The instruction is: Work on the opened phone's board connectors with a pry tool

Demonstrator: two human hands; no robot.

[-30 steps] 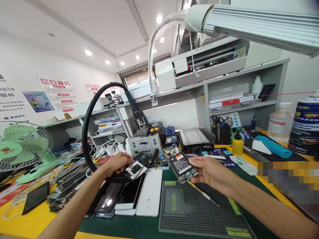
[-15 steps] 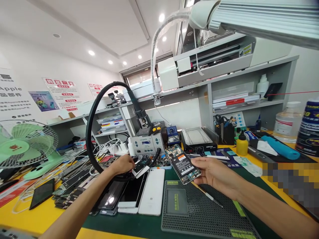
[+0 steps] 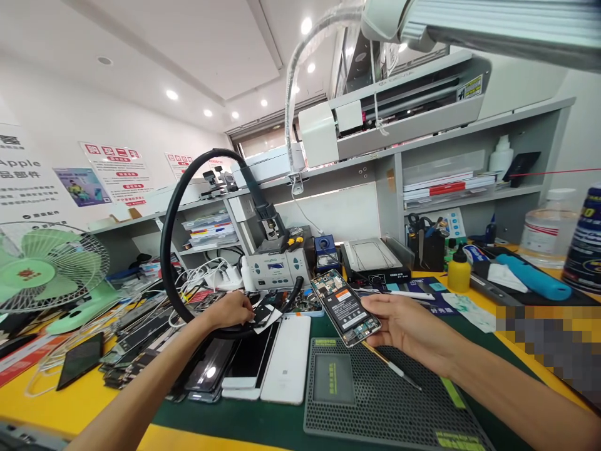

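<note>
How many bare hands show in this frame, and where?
2. The left hand is at the loose phone parts near the black hose; the right hand grips the opened phone by its edge. No other shows.

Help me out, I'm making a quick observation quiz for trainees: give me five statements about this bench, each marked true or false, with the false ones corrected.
1. The right hand holds an opened phone with its battery showing. True.
2. The left hand rests on the green fan. False: it is at the small black and white parts; whether it grips any is hard to tell.
3. The yellow bottle stands upright. True.
4. The white phone lies on top of the perforated mat. False: it lies beside the mat, to its left.
5. A black hose rises in a tall loop. True.
</note>
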